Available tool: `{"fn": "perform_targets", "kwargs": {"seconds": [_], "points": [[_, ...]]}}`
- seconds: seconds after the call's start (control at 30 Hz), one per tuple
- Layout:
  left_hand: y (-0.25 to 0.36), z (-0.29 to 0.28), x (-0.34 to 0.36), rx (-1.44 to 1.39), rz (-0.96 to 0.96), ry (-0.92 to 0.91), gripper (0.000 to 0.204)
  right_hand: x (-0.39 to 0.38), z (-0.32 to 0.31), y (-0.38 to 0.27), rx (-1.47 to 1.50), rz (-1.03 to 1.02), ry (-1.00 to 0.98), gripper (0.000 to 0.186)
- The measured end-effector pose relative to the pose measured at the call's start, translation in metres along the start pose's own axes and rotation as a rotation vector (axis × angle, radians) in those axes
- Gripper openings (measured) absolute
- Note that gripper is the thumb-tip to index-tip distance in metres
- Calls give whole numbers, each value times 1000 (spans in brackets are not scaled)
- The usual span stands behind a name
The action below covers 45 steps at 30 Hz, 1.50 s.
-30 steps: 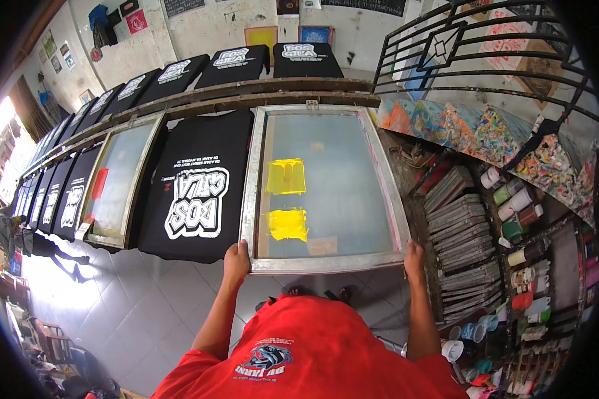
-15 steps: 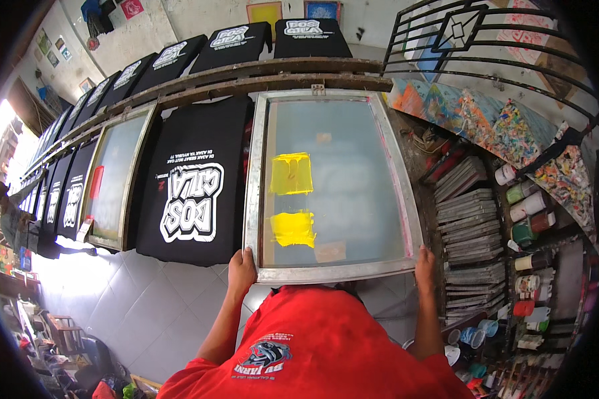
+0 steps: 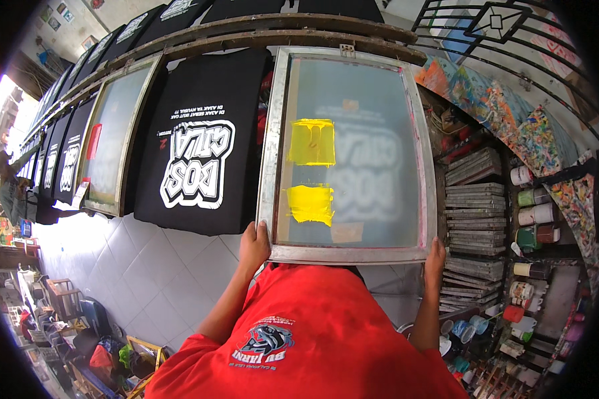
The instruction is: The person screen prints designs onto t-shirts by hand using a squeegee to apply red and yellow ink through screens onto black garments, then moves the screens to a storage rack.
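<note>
A screen-printing frame (image 3: 267, 193) with a metal rim lies in front of me, its far edge at a small hinge clamp on the wooden rail. My left hand (image 3: 255, 245) grips the near left corner, thumb on top. Its near right corner is in my right hand (image 3: 435, 259), fingers closed at the side. Two yellow ink patches (image 3: 312, 143) mark the left part of the pale mesh (image 3: 353, 86). A blurred white print shows through the mesh from below. To the left lies a black T-shirt (image 3: 209, 80) with a white printed design, apart from my hands.
A second screen frame (image 3: 116, 133) stands farther left along the row of black shirts. Wooden rails (image 3: 246, 38) cross the far side. Right of me are stacked grey frames (image 3: 472, 213), ink containers (image 3: 536, 214) and a paint-crusted board (image 3: 506, 126).
A blurred white print now shows through the mesh where there was plain grey-blue before. The whole view has shifted, with things sitting higher in it. Both hands keep their grip on the frame.
</note>
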<state>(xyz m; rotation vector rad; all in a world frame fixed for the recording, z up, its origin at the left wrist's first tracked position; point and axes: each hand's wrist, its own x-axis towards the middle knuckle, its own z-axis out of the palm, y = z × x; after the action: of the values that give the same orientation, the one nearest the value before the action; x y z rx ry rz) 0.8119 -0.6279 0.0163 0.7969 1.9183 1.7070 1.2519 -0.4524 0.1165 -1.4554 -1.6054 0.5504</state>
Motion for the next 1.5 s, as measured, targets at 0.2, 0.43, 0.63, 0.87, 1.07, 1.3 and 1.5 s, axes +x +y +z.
{"fn": "perform_targets", "kwargs": {"seconds": [0.2, 0.43, 0.63, 0.87, 1.07, 1.3, 1.5], "points": [[8, -4, -1, -8, 17, -4, 33, 5, 2, -4, 33, 23, 14, 51], [53, -24, -13, -21, -67, -45, 33, 1, -20, -24, 2, 37, -3, 53], [64, -24, -13, -33, -83, -43, 33, 7, -35, -30, -124, 88, -12, 58], [85, -28, -14, 40, -90, -49, 34, 11, -44, -46, -199, 118, -22, 59], [94, -28, -13, 56, -115, -43, 35, 15, -46, -55, -186, 151, -47, 60], [97, -23, -12, 31, -144, -42, 36, 22, -53, -51, -252, 172, -22, 59], [103, -23, -12, 61, -183, -69, 36, 24, -56, -66, -243, 182, -25, 58]]}}
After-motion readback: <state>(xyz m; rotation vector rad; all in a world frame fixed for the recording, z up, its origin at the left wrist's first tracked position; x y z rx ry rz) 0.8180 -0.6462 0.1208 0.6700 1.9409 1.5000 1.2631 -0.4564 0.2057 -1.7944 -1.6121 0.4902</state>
